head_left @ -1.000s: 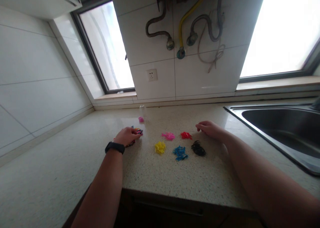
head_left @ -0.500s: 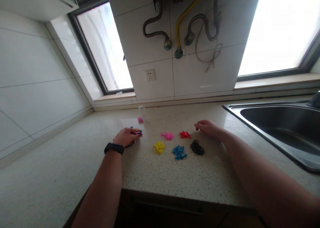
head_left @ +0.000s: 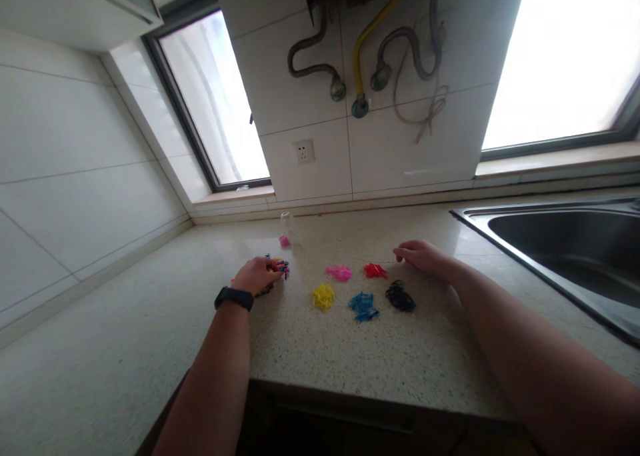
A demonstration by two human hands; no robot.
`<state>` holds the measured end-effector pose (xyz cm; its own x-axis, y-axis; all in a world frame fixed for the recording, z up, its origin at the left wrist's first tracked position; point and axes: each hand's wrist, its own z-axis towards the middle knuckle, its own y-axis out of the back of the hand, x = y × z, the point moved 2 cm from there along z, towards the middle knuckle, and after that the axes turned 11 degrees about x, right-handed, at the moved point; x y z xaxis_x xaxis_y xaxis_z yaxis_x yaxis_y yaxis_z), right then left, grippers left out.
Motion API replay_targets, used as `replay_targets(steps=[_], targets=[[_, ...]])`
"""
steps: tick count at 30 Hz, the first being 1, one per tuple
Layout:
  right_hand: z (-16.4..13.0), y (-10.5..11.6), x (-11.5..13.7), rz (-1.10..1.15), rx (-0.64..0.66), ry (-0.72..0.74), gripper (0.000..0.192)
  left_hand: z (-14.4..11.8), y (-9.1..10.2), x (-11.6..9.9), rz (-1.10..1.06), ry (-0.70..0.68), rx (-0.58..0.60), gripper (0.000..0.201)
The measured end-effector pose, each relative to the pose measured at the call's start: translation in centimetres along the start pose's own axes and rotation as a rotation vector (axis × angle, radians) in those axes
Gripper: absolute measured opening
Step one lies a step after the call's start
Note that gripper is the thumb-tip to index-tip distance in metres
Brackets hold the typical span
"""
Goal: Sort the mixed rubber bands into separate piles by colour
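A mixed-colour heap of small rubber bands [head_left: 277, 267] lies on a speckled stone countertop [head_left: 350, 349], to the left of five sorted little piles, and the left hand [head_left: 256, 275] rests on it with the fingers curled down over its near side, so only the far edge of the heap shows past the fingertips; whether the fingers pinch any bands cannot be told. A black wristband [head_left: 233, 299] sits on the left wrist. The sorted piles lie in two loose rows between the hands: a pink pile [head_left: 339, 273] and a red pile [head_left: 374, 271] in the far row, and a yellow pile [head_left: 323, 297], a blue pile [head_left: 363, 305] and a black pile [head_left: 400, 297] in the near row. The right hand [head_left: 423, 256] lies on the counter just right of the red pile, fingers loosely bent and pointing left, their tips close to that pile and holding nothing. Farther back, beyond the mixed heap, a small clear bottle [head_left: 285, 226] stands upright with a pink cap or piece [head_left: 285, 241] at its foot. A steel sink [head_left: 565, 256] is set into the counter at the right. On the tiled wall behind are a white power socket [head_left: 304, 151] and several hoses and pipes [head_left: 367, 56], with bright windows on both sides.
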<state>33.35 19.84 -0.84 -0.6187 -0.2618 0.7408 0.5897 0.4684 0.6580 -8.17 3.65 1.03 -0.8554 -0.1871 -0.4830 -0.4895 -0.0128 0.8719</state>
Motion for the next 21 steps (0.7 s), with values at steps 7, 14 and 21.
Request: replay_targets(steps=[7,14,21], targets=[[0.11,0.00,-0.06,-0.015,0.003,-0.005,0.037,0.15,-0.04,-0.25,0.042,-0.092,-0.036,0.027],[0.02,0.05,0.15,-0.035,0.000,-0.005,0.038,0.70,-0.34,-0.13,0.087,-0.159,-0.009,0.024],[0.00,-0.01,0.24,-0.023,0.001,-0.022,0.039,0.86,-0.45,0.11,0.071,-0.160,-0.013,0.025]])
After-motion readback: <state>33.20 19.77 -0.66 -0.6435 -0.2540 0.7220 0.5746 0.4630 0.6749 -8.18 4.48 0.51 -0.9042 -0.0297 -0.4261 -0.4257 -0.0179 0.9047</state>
